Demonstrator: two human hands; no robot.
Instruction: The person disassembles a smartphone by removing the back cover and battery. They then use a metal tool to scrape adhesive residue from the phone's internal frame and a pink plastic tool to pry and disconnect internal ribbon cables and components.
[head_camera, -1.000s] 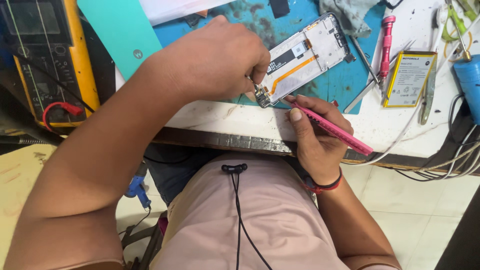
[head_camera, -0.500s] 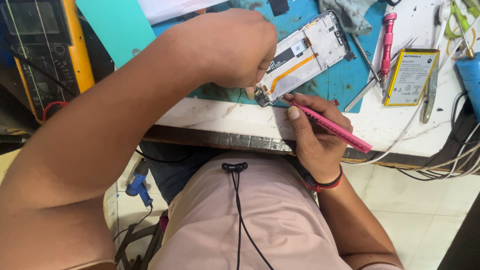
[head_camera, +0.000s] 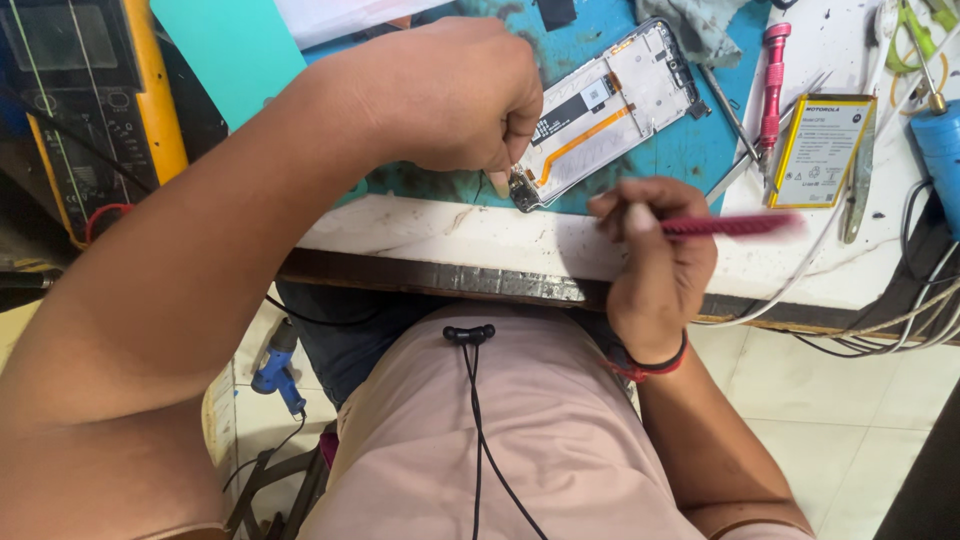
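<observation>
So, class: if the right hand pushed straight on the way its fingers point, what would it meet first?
Probably the bottom end of the opened phone, where the left hand pinches it; the right hand holds a pink tool, and depth is unclear.

A white marble worktop with a dark front edge stands over a pale tiled floor, evenly lit.

The white desk has a blue mat on it. An open phone lies on the mat. A flat yellow battery and a pink screwdriver lie beside it.
</observation>
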